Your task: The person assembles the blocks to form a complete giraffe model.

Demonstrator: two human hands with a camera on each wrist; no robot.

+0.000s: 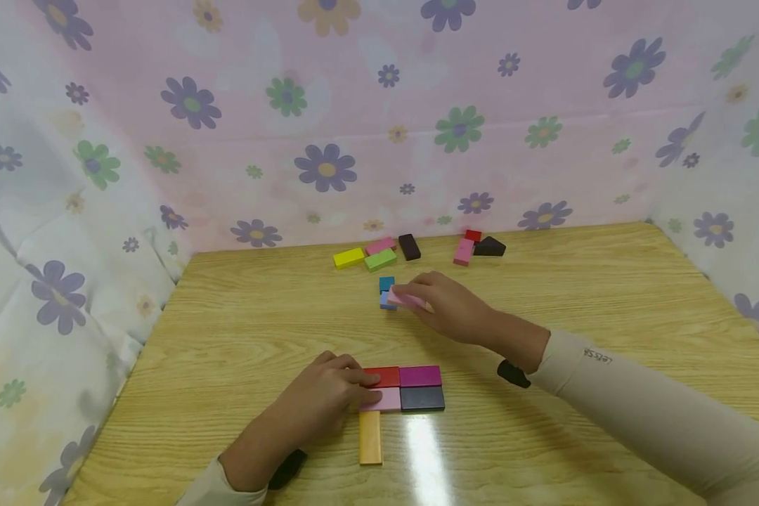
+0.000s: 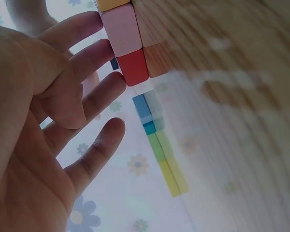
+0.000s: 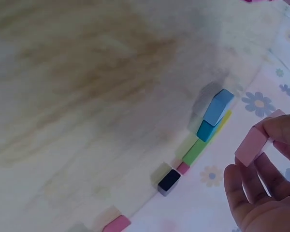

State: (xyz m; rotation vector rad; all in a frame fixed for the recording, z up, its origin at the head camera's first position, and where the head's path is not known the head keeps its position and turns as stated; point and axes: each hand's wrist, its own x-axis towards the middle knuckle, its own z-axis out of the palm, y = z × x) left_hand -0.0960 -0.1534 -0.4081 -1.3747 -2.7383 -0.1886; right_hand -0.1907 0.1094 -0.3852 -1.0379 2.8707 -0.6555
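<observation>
My right hand (image 1: 452,307) pinches a light pink block (image 3: 251,146) between thumb and fingers, raised above the table. Just beside it are a teal block (image 1: 386,283) and a light blue block (image 1: 384,301), partly covered in the head view. My left hand (image 1: 321,393) rests its fairly straight fingertips on a red block (image 1: 387,376) and another light pink block (image 1: 389,399). These two join a magenta block (image 1: 420,376) and a black block (image 1: 422,398) in a flat rectangle. An orange-yellow block (image 1: 370,439) extends from its near left side.
Toward the back lie yellow (image 1: 349,258), green (image 1: 381,260), pink (image 1: 380,245) and dark (image 1: 409,247) blocks. Right of them are a pink block (image 1: 463,251), a small red block (image 1: 473,235) and a black angled block (image 1: 490,247). Flowered cloth (image 1: 354,105) surrounds the wooden table (image 1: 240,309).
</observation>
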